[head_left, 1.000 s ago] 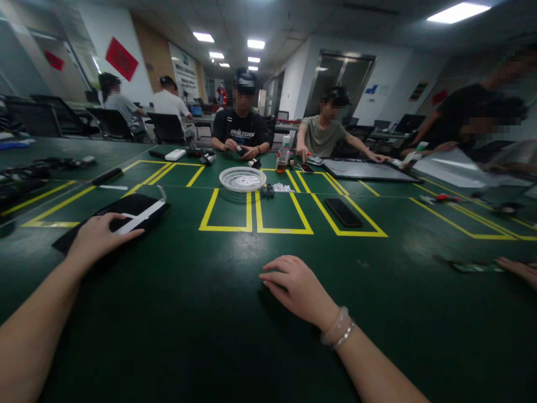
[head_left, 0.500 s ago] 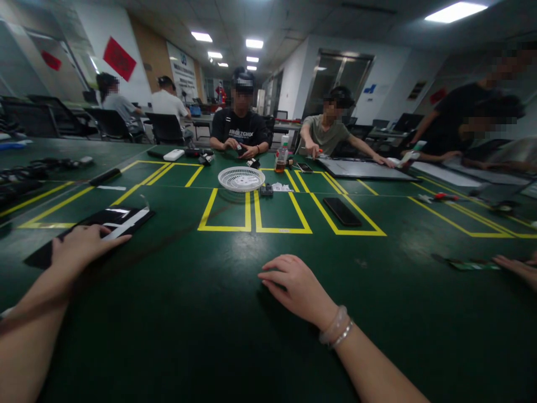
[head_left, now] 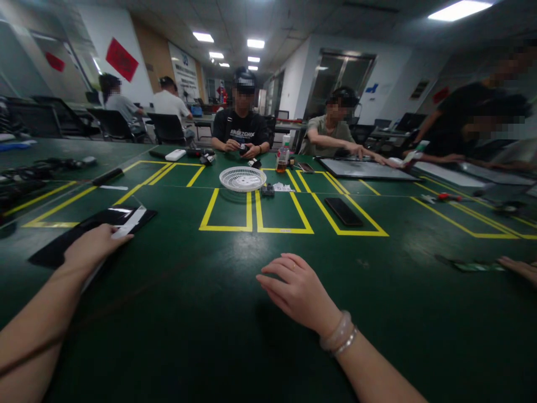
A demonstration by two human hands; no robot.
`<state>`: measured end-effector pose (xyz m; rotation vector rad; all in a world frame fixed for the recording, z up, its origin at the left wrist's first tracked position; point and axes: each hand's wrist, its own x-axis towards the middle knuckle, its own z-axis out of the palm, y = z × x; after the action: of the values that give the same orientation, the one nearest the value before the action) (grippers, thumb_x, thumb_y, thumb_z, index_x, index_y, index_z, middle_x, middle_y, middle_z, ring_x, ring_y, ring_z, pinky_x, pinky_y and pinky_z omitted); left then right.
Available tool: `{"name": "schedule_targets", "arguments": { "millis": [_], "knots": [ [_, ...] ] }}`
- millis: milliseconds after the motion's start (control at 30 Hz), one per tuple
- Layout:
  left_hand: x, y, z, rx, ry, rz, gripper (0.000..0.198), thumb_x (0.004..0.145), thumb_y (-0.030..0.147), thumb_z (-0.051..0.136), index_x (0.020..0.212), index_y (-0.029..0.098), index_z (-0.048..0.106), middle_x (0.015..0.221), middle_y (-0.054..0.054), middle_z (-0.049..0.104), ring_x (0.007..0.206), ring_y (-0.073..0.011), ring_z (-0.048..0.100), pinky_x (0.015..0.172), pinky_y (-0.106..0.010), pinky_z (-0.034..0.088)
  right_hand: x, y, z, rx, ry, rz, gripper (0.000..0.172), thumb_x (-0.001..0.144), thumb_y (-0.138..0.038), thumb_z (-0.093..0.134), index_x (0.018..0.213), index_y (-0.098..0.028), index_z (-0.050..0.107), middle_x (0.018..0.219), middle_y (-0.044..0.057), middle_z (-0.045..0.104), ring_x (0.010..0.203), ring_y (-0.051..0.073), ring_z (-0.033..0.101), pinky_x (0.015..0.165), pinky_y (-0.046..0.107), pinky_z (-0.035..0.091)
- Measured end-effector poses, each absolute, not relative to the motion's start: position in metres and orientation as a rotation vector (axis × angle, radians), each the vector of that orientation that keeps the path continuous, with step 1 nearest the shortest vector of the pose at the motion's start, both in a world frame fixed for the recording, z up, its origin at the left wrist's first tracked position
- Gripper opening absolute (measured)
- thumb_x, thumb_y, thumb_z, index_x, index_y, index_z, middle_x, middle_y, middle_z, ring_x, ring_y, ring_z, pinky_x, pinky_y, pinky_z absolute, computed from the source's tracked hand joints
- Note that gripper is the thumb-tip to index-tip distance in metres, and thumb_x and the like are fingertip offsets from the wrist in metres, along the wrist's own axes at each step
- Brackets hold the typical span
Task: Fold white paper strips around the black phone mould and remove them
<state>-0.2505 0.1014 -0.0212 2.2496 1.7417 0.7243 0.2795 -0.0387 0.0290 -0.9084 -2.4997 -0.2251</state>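
My left hand (head_left: 94,246) is closed at the white strip (head_left: 129,221), its thumb and fingers against the strip's near part. Under that hand lies a flat black case (head_left: 54,249) on the green table (head_left: 201,336). My right hand (head_left: 297,285) hovers over the table's middle, fingers loosely apart and slightly curled, with nothing in it. Two bracelets circle that wrist. Beyond my hands, a black phone (head_left: 343,211) lies within a yellow taped box, and a white round basket (head_left: 242,178) stands farther back.
A small dark block (head_left: 267,191) and a bottle (head_left: 282,157) stand near the basket. Cables (head_left: 37,173) lie at the left. People sit across the table, one beside a large flat panel (head_left: 367,168). Another person's hand (head_left: 520,268) is at the right, beside a green board (head_left: 478,265).
My left hand has shifted right, and the strip sits differently beneath it. My right hand has risen slightly from the table. Across the table, a person's arm has reached over the panel.
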Motion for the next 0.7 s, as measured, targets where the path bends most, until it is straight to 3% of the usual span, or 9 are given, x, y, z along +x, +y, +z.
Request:
{"name": "schedule_targets", "arguments": {
  "millis": [133,200,267,333,500,600,700],
  "knots": [
    [-0.220,0.094,-0.006,2.030,2.242,0.753,0.072,0.065,0.075,0.053,0.097,0.013,0.070,0.088,-0.011,0.067,0.110,-0.0423,0.055,0.078,-0.048,0.033,0.277,-0.042,0.031,-0.869,-2.491,-0.296,0.019,0.096,-0.022,0.055,0.110,-0.024,0.067,0.107,0.002,0.072,0.101,0.019,0.063,0.100,0.041,0.045],
    [-0.189,0.086,0.007,2.083,2.141,0.644,0.078,0.072,0.073,0.047,0.114,0.012,0.067,0.106,-0.016,0.065,0.105,-0.0396,0.058,0.078,-0.047,0.039,0.277,-0.042,0.030,-0.874,-2.493,-0.301,0.020,0.096,-0.022,0.055,0.113,-0.025,0.066,0.110,0.003,0.072,0.103,0.020,0.063,0.101,0.041,0.045],
    [-0.151,0.075,0.018,2.220,1.917,0.565,0.070,0.081,0.067,0.046,0.124,0.014,0.062,0.118,-0.015,0.062,0.106,-0.0352,0.058,0.083,-0.044,0.044,0.276,-0.042,0.030,-0.884,-2.498,-0.299,0.025,0.096,-0.021,0.055,0.118,-0.026,0.064,0.116,0.004,0.070,0.107,0.020,0.062,0.102,0.042,0.045],
    [-0.112,0.061,0.026,2.363,1.615,0.495,0.058,0.089,0.059,0.048,0.129,0.019,0.060,0.122,-0.010,0.060,0.107,-0.0299,0.058,0.088,-0.040,0.047,0.275,-0.042,0.028,-0.908,-2.510,-0.293,0.032,0.096,-0.021,0.054,0.127,-0.027,0.060,0.125,0.006,0.067,0.114,0.020,0.060,0.104,0.042,0.044],
    [-0.036,0.020,0.035,2.539,1.062,0.352,0.040,0.097,0.038,0.050,0.136,0.029,0.056,0.119,-0.006,0.059,0.099,-0.0232,0.061,0.078,-0.029,0.050,0.271,-0.042,0.023,-1.019,-2.545,-0.202,0.054,0.091,-0.028,0.065,0.142,-0.027,0.047,0.143,0.010,0.055,0.129,0.025,0.051,0.112,0.049,0.036],
    [-0.017,0.005,0.036,2.568,0.934,0.347,0.043,0.094,0.026,0.055,0.136,0.033,0.055,0.117,-0.004,0.059,0.099,-0.0218,0.061,0.080,-0.028,0.050,0.271,-0.040,0.020,-1.019,-2.550,-0.091,0.046,0.092,-0.027,0.064,0.137,-0.028,0.052,0.125,0.006,0.067,0.111,0.021,0.063,0.108,0.048,0.039],
    [-0.014,0.002,0.033,2.589,0.870,0.402,0.045,0.092,0.021,0.058,0.135,0.033,0.057,0.116,-0.005,0.060,0.100,-0.0217,0.061,0.082,-0.029,0.050,0.271,-0.039,0.019,-1.003,-2.555,0.013,0.035,0.093,-0.028,0.063,0.128,-0.028,0.059,0.108,0.003,0.071,0.096,0.018,0.066,0.100,0.043,0.044]
  ]
}}
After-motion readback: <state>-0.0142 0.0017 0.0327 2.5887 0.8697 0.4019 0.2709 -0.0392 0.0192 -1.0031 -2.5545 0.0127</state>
